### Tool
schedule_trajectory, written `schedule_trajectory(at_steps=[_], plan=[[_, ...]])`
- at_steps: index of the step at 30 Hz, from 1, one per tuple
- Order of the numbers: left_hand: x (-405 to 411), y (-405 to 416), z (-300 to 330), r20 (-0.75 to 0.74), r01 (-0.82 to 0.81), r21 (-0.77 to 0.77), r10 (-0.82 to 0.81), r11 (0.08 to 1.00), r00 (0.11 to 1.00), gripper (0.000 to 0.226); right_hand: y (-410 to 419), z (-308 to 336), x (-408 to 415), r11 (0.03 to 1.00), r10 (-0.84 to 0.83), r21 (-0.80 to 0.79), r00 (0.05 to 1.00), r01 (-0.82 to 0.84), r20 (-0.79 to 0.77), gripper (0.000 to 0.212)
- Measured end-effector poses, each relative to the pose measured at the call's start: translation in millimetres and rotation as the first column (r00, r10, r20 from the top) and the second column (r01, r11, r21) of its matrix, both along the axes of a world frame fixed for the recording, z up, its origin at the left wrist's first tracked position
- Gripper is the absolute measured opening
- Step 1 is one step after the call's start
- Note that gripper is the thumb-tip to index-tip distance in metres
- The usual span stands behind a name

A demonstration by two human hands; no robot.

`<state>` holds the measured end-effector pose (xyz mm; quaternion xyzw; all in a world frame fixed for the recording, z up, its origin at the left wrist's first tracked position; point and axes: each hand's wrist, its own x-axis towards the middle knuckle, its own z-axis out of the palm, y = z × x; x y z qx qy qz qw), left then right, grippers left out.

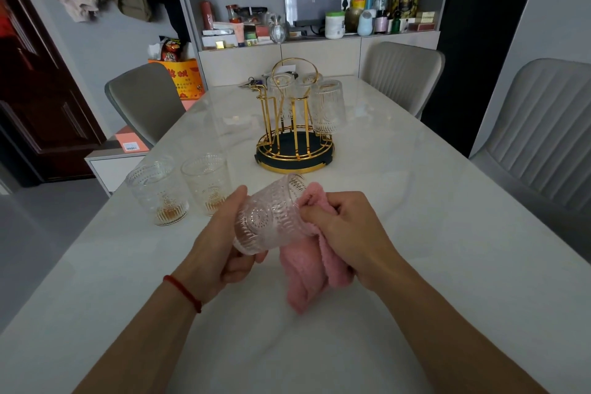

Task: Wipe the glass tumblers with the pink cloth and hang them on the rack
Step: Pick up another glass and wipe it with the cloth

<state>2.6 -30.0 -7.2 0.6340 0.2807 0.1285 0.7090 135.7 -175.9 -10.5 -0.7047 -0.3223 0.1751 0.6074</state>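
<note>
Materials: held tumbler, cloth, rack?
Held tumbler: clear embossed glass by the look, cloth showing through it. Pink cloth: soft fleecy fabric, probably microfibre, with limp folds. Rack: shiny gold-toned wire, likely metal, on a dark round base.

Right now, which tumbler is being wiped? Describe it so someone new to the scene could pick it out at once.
Start at the gold rack in the middle of the white table, then come toward the camera to the two hands. The tumbler being wiped is tilted on its side between the left hand and the right hand, with the pink cloth against it. Unlike the two upright tumblers to its left, it is off the table.
</note>
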Motion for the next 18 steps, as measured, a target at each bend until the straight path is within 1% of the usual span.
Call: schedule_trajectory(at_steps=[1,3,4,5,6,8,10,12,14,15,16,18], plan=[[-3,-2,1,0.038,0.038,-0.039,-0.037,0.998,0.999,0.068,1,-1,-2,1.0,-0.004,0.019,1.0,0.004,-0.02,0.031],[-1,-6,2,0.234,0.098,-0.147,-0.061,0.984,0.97,0.051,4,-4,-6,0.998,-0.041,0.04,0.995,0.045,-0.086,0.038],[0,-7,1,0.327,0.097,-0.166,-0.037,0.981,0.944,0.041,6,-5,-6,0.996,-0.066,0.045,0.99,0.072,-0.126,0.039],[2,-7,-3,0.38,0.062,-0.139,-0.004,0.988,0.925,0.035,5,-6,-7,0.994,-0.084,0.05,0.986,0.092,-0.146,0.039],[5,-7,-6,0.401,-0.006,-0.075,0.035,0.997,0.915,0.035,5,-5,-6,0.993,-0.091,0.056,0.986,0.099,-0.137,0.038],[10,-7,-9,0.379,-0.156,0.049,0.126,0.987,0.917,0.048,2,-1,-6,0.996,-0.064,0.053,0.995,0.068,-0.074,0.038],[10,-5,-6,0.278,-0.219,0.038,0.201,0.975,0.939,0.056,1,2,-7,0.999,-0.031,0.034,0.999,0.031,0.006,0.037],[6,0,-7,0.126,-0.167,-0.009,0.167,0.986,0.978,0.06,1,2,-6,1.0,-0.011,0.016,0.998,0.01,0.065,0.029],[2,3,-9,0.02,-0.071,-0.061,0.073,0.996,0.997,0.067,1,1,-6,1.0,-0.016,-0.003,0.995,0.017,0.099,0.026],[1,3,-10,0.028,-0.042,-0.086,0.044,0.995,0.999,0.066,1,0,-5,0.999,-0.031,-0.012,0.994,0.032,0.103,0.028],[1,2,-10,0.076,-0.023,-0.113,0.032,0.993,0.997,0.061,2,-2,-4,0.998,-0.052,-0.018,0.994,0.054,0.099,0.031],[3,-2,-10,0.236,0.006,-0.138,0.027,0.99,0.971,0.047,2,-4,-2,0.995,-0.1,-0.01,0.993,0.101,0.066,0.035]])
